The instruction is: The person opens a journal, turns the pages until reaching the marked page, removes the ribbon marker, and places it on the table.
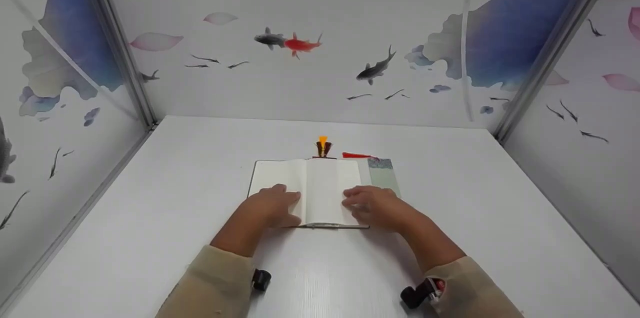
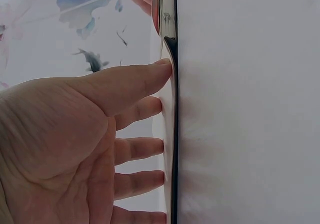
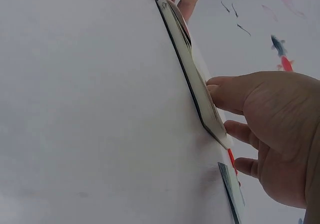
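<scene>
Plainly, an open notebook point(image 1: 324, 198) lies on the table point(image 1: 320, 273) — pale pages point(image 1: 325, 178), dark edge point(image 2: 174, 189) — with left hand point(image 1: 272, 204) and right hand point(image 1: 380, 205) touching it, each grip loosely spread.

The left grip point(image 1: 272, 205) hides the lower left of the open notebook point(image 1: 322, 193); the right grip point(image 1: 377, 206) covers the near part of the pale green panel point(image 1: 382, 177). The orange-and-brown object point(image 1: 324, 148) is too small to identify. The head view's bottom edge cuts both sleeves point(image 1: 212, 283); the left wrist view's crops the little finger point(image 2: 139, 218).
</scene>
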Demonstrator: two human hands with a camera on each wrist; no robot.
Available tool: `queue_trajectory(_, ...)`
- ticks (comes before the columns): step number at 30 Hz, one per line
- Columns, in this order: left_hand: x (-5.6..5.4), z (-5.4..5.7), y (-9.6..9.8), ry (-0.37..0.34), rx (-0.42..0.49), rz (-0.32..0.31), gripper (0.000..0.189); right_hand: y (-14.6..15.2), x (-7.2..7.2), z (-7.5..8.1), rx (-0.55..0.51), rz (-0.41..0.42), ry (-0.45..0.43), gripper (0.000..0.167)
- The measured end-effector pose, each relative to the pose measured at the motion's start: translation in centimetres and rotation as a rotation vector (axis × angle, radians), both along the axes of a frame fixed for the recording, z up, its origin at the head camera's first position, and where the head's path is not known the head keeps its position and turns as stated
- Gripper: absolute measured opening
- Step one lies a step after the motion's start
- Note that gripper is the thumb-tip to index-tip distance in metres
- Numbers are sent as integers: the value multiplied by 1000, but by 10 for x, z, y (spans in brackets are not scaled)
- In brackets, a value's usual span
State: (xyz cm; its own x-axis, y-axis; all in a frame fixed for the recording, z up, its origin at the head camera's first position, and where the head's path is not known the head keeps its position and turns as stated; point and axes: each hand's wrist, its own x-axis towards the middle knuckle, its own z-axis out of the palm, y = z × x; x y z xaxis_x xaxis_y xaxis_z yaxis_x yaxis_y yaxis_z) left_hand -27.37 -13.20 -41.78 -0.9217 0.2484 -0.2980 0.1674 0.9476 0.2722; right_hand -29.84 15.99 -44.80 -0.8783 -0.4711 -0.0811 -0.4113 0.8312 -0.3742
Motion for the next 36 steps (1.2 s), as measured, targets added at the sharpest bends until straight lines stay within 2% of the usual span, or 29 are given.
queue_trajectory(3, 0, 1, 1, -5, -8, 0, 73, 0, 0, 1, 30, 17, 17, 36)
queue_trajectory(9, 1, 1, 2, -8, -11, 9, 73, 0, -1, 2, 23, -12, 38, 30)
queue_trajectory(13, 1, 1, 3, -13, -11, 10, 73, 2, -1, 3, 30, 7, 43, 30)
queue_trajectory(24, -1, 0, 3, -21, -12, 25, 75, 8, 1, 6, 0, 20, -8, 55)
queue_trajectory(33, 2, 3, 2, 3, 1, 25, 73, 10, 0, 8, -17, -20, -73, 44)
queue_trajectory(36, 3, 3, 3, 4, -1, 24, 73, 12, -2, 7, -25, -29, -93, 36)
